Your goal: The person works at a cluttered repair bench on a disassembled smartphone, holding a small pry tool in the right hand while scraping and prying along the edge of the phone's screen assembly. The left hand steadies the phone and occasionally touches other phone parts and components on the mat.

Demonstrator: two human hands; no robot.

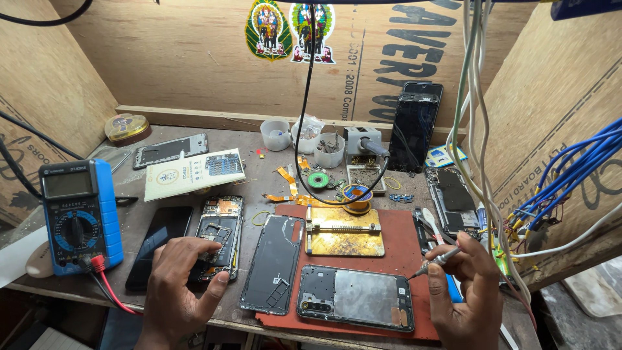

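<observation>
While your right hand (463, 295) pinches screwdriver (435, 262), fingers closed round handle, tip points left toward phone frame (356, 297). Frame lies between your hands, long axis left-right, on red mat (398, 249); right hand nearer. Your left hand (181, 279) half-curled, fingertips resting on opened phone (219, 236), clamping nothing. Hands well apart.

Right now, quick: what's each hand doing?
Left hand: fingers spread, resting on the opened phone, gripping nothing.
Right hand: closed on a thin tool, tip toward the phone frame.
</observation>
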